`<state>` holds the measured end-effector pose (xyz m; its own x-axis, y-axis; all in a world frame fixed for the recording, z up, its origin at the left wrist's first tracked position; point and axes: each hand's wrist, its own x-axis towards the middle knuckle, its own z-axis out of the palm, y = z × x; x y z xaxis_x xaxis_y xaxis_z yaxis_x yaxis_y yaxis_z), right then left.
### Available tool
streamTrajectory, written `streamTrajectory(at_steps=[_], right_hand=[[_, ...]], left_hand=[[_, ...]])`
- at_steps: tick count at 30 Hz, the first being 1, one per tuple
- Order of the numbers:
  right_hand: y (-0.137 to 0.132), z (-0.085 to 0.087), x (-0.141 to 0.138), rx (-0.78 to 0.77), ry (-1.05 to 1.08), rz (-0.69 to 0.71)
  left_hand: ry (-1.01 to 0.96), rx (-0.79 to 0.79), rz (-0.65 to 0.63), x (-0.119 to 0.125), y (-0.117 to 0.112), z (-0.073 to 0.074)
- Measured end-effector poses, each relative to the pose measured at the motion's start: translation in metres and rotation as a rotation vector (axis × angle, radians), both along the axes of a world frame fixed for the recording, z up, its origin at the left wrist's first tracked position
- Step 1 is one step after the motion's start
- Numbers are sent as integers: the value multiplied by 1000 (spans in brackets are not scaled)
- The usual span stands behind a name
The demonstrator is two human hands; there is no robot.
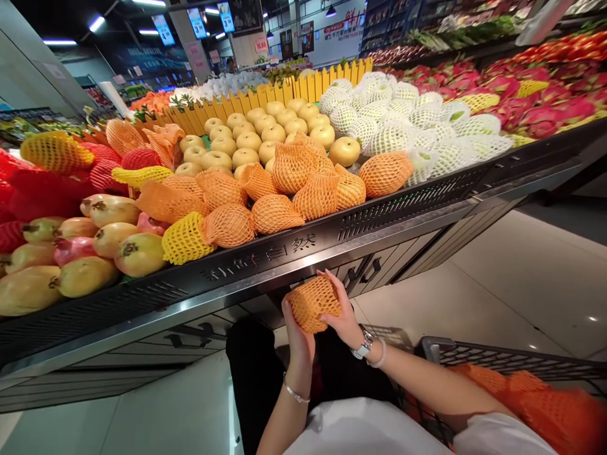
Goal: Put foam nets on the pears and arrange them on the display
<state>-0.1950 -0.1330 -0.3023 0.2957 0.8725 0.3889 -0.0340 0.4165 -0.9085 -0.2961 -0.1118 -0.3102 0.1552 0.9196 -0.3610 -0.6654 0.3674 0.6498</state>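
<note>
A round fruit in an orange foam net point(313, 304) is held low in front of me, below the shelf edge. My left hand point(296, 335) cups it from below and my right hand point(338, 308) grips it from the far side. The fruit inside the net is hidden. A silver bracelet circles my left wrist, and a watch and a pale bangle sit on my right. Beyond the black display edge point(265, 259), a heap of orange-netted fruit point(289, 189) lies nearest my hands.
A wire shopping cart point(512, 360) to my right holds orange netted produce point(559, 411). The display also carries bare yellow-brown pears point(246, 142), white-netted pears point(393, 129), papayas point(85, 265) and dragon fruit point(545, 107). A tiled floor point(474, 303) lies beneath.
</note>
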Motion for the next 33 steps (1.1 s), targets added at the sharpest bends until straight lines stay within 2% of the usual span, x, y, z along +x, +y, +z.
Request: streamTrajectory(at_steps=[3,7,10,13,17,20,23,25,29,31,33], right_hand=[[2,3,-1,14,70,-97],[3,-5,1,23,214,-162],[1,-11,6,38,43,-181],[-1,-10,9,129,-203,-67],[-1,-7,3,140,-247,118],[-1,-10,-9,122,-93,52],[-3,-14,-18,68,86,-17],[-5,-17,-18,51,116,32],[-10,-21,-14,129,98,194],[-12,-19,-13,139,96,247],[-13,-13,-13,107,76,243]], left_hand=[[-48,8,-11,11,-8,1],[-148,-43,-30,21,-13,-5],[-162,-21,-6,21,-12,-15],[-150,5,81,14,-7,-20],[-106,-5,164,4,1,-7],[59,127,321,4,0,0],[223,278,426,9,-9,0],[278,388,456,12,-17,0],[423,580,475,6,-31,4],[472,604,486,2,-34,6],[453,570,470,1,-35,8]])
